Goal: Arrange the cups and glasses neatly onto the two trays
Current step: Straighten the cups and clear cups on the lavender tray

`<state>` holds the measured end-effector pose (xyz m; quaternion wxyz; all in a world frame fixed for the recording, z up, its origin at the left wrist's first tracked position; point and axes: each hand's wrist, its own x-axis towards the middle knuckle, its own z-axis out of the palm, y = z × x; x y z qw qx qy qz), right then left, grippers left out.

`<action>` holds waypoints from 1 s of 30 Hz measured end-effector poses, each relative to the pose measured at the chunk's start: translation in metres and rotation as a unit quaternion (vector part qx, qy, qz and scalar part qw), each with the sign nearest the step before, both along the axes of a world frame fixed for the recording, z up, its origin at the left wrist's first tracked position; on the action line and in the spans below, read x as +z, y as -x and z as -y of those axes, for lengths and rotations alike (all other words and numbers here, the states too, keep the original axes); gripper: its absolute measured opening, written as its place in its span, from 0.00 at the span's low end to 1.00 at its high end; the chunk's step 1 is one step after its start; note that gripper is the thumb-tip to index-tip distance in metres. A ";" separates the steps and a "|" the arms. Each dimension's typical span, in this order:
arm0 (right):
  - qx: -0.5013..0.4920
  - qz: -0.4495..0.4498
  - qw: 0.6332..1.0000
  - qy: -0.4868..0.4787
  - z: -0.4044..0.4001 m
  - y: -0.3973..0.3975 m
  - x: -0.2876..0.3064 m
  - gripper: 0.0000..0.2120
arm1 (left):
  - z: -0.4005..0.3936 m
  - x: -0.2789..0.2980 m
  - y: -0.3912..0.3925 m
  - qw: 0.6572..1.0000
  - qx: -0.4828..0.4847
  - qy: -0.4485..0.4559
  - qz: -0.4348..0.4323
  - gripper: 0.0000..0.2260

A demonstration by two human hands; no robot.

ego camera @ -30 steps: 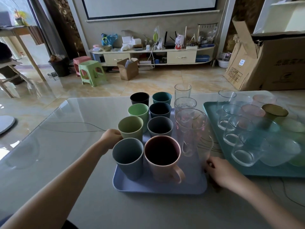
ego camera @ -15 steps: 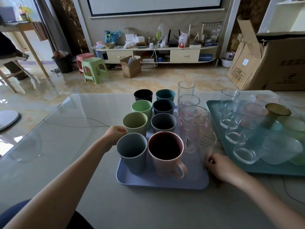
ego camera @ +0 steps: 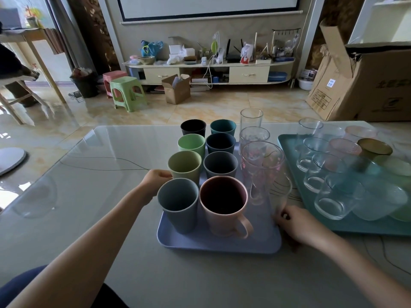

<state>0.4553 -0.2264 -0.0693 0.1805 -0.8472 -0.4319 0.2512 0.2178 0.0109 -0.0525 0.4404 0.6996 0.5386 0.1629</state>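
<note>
Hands sit at the two long sides of the lilac tray (ego camera: 219,244). The left hand (ego camera: 155,180) has its fingers curled at the tray's left edge, beside the olive cup (ego camera: 184,166); whether they actually pinch the rim I cannot tell. The right hand (ego camera: 297,225) curls against the tray's right edge, just beside a tall clear glass (ego camera: 280,192). The tray's long axis runs from the near edge of the worktop (ego camera: 77,196) toward its far edge, so both hands are equally placed, probably to shift or square it.

On this tray I count eight cups in two rows, the nearest right one a pink mug (ego camera: 224,205), plus four tall glasses along its right side. The teal tray (ego camera: 289,152) lies just beside it, toward the worktop's right edge, crowded with roughly a dozen glasses and cups; blur prevents an exact count.
</note>
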 end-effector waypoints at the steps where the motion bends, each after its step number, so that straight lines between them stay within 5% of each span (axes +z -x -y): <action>1: -0.001 -0.002 1.000 -0.001 0.000 0.000 0.000 0.15 | -0.001 0.000 0.001 1.000 0.004 0.001 0.006 0.24; 7: 0.001 -0.005 1.000 -0.015 0.002 0.001 0.002 0.16 | -0.005 -0.009 0.010 1.000 0.013 -0.001 0.000 0.04; 16: 0.012 0.038 0.999 -0.002 -0.006 -0.002 -0.004 0.17 | -0.013 -0.005 0.007 0.999 0.010 0.005 -0.051 0.13; 21: -0.030 0.031 0.999 -0.020 -0.007 -0.020 -0.009 0.16 | -0.009 -0.005 -0.010 0.999 0.005 0.037 -0.003 0.05; 30: -0.104 0.101 0.989 0.003 -0.012 -0.045 -0.021 0.09 | -0.008 -0.006 -0.051 0.999 0.015 0.039 0.020 0.07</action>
